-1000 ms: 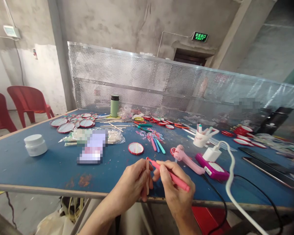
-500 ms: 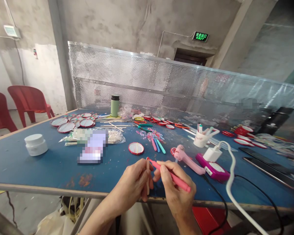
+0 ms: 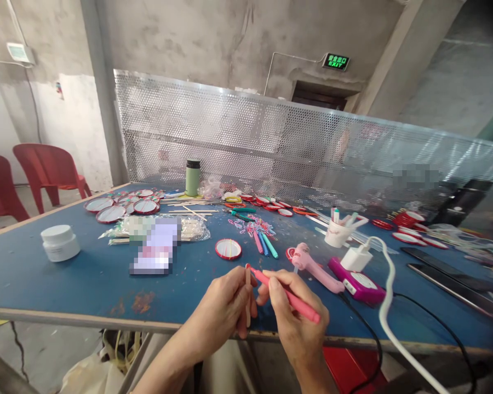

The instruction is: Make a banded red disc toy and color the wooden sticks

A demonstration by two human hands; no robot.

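Close to the table's front edge, my left hand (image 3: 225, 301) pinches a thin wooden craft stick (image 3: 248, 312) upright between thumb and fingers. The stick's top end is coloured red. In my right hand (image 3: 298, 312) is a pink-red marker (image 3: 291, 297), gripped like a pen, its tip at the top of the stick. Just beyond my hands lies a round red-rimmed disc (image 3: 228, 249) with thin lines across its white face. Several capped markers (image 3: 265, 244) in pink, blue and teal rest behind it, beside a tangle of small coloured loops (image 3: 252, 224).
A pink glue gun (image 3: 318, 268) and a purple power box (image 3: 357, 282) with a white plug and cables lie right. Left are a phone (image 3: 156, 246), bagged sticks (image 3: 195, 227) and a white jar (image 3: 60, 243). A green bottle (image 3: 193, 178) stands by the perforated metal screen (image 3: 230, 126).
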